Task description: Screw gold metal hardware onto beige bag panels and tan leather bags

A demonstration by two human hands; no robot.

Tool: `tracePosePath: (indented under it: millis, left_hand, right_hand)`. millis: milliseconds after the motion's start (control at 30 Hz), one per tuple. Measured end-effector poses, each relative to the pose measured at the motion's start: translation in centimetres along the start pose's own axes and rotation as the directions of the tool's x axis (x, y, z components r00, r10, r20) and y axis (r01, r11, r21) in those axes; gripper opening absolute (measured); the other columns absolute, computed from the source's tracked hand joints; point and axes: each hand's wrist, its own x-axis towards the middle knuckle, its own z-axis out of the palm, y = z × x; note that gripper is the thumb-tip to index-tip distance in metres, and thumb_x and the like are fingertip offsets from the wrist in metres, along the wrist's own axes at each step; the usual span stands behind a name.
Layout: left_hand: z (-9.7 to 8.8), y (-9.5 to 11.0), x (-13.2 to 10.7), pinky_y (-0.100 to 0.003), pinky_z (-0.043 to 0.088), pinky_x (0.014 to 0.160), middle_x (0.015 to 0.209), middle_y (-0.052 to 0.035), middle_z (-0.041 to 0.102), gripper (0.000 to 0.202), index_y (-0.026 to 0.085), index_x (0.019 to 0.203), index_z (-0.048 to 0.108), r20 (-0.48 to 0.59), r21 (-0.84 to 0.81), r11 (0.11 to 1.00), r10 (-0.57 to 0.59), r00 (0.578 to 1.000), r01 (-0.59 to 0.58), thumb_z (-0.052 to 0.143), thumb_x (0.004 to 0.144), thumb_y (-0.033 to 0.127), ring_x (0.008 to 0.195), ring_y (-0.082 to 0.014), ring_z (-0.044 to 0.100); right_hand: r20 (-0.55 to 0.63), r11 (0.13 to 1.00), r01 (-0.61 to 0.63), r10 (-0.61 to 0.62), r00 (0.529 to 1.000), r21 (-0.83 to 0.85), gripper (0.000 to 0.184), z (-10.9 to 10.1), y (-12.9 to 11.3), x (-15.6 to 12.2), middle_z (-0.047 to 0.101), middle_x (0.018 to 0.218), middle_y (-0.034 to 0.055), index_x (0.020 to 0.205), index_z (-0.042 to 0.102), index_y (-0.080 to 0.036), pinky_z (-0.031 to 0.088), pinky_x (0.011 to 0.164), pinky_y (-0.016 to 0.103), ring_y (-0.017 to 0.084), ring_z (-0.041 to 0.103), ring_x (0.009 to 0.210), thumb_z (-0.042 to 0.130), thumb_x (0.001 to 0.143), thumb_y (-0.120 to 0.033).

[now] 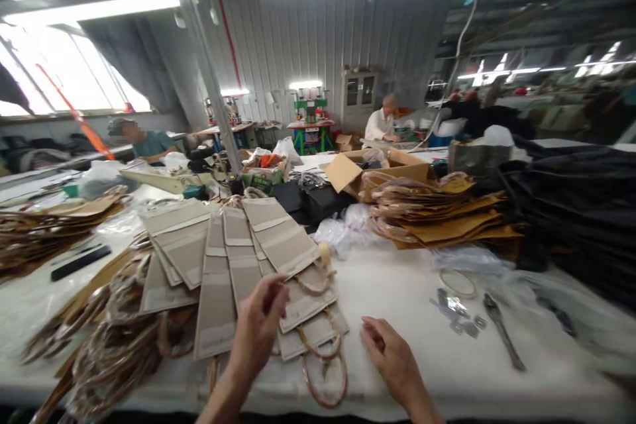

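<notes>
Several flat beige bag panels (283, 238) with pale strips lie fanned across the white table in front of me. Brown looped handles (325, 381) stick out from their near ends. My left hand (261, 315) is over the middle of the fan, fingers loosely bent and nothing visible in them; whether it touches a panel I cannot tell. Right of the handles, my right hand (390, 354) is low over the bare tabletop, its fingers partly curled with no object showing. Small metal plates (454, 308) lie to its right, beside pincers (501, 331) with dark jaws.
Plastic-wrapped handles (116, 338) pile up at left, near a black phone-like object (80, 262). Brown panels (437, 212) are stacked beyond my right hand, before an open carton (348, 172). Black material (576, 199) rises at right. Two people sit at work farther back.
</notes>
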Motion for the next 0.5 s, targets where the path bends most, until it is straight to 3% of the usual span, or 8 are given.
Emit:
tracePosePath:
  millis: [67,167,267,333,433,500]
  left_hand:
    - [-2.1,0.1,3.8,-0.027,0.05,0.068,0.087,-0.0028,0.067,0.034,0.019,0.114,0.066,-0.166,0.139,0.99,0.013,0.986,0.011,0.061,0.096,0.047,0.072,-0.0153,0.061]
    - [-2.4,-1.3,8.5,-0.029,0.052,0.075,0.097,-0.0061,0.069,0.029,0.018,0.112,0.067,-0.118,0.323,0.945,0.094,0.989,-0.051,0.059,0.095,0.04,0.085,-0.0185,0.064]
    - [0.6,-3.7,11.9,-0.037,0.052,0.1,0.126,-0.0138,0.067,0.04,0.015,0.129,0.06,0.152,0.525,0.835,0.099,0.983,-0.165,0.059,0.094,0.035,0.117,-0.0249,0.062]
    - [3.2,-5.2,13.4,-0.044,0.04,0.118,0.149,-0.0185,0.055,0.062,0.012,0.146,0.049,0.336,0.671,0.707,-0.018,0.942,-0.225,0.064,0.091,0.038,0.141,-0.0309,0.047]
    - [6.2,-6.4,14.7,-0.059,0.029,0.124,0.166,-0.0228,0.035,0.091,0.009,0.157,0.037,0.422,0.772,0.588,-0.193,0.886,-0.24,0.074,0.083,0.048,0.154,-0.0443,0.026]
    - [7.5,-6.1,14.8,-0.07,0.028,0.12,0.167,-0.0277,0.031,0.095,0.006,0.156,0.041,0.421,0.797,0.56,-0.246,0.873,-0.226,0.079,0.078,0.046,0.153,-0.0533,0.024]
  right_hand:
    - [-0.038,1.0,0.013,-0.014,0.999,-0.023,0.03,0.3,0.7,-0.3,0.075,0.102,0.0083,0.112,0.073,-0.024,0.063,0.083,0.034,0.024,0.074,0.092,0.055,0.101,-0.044]
    - [-0.059,0.997,0.05,-0.053,0.997,-0.051,0.028,0.2,0.8,-0.7,0.075,0.1,0.0072,0.107,0.073,-0.025,0.062,0.083,0.033,0.024,0.074,0.092,0.054,0.102,-0.044]
    - [-0.076,0.994,0.086,-0.09,0.993,-0.063,0.026,0.2,0.6,-0.8,0.074,0.094,0.0063,0.102,0.073,-0.026,0.062,0.078,0.032,0.024,0.074,0.087,0.053,0.102,-0.042]
    - [-0.084,0.993,0.102,-0.106,0.991,-0.053,0.024,0.5,0.5,-0.7,0.074,0.091,0.0057,0.101,0.073,-0.027,0.063,0.075,0.031,0.023,0.074,0.083,0.054,0.102,-0.041]
    - [-0.132,0.991,0.13,-0.131,0.983,-0.018,0.019,0.8,0.0,0.0,0.074,0.086,0.0036,0.098,0.074,-0.03,0.064,0.07,0.031,0.023,0.075,0.077,0.058,0.099,-0.04]
    - [-0.117,0.989,0.15,-0.149,0.982,-0.004,0.018,0.2,-1.0,0.4,0.074,0.081,0.0008,0.094,0.076,-0.036,0.064,0.064,0.031,0.023,0.075,0.072,0.059,0.097,-0.039]
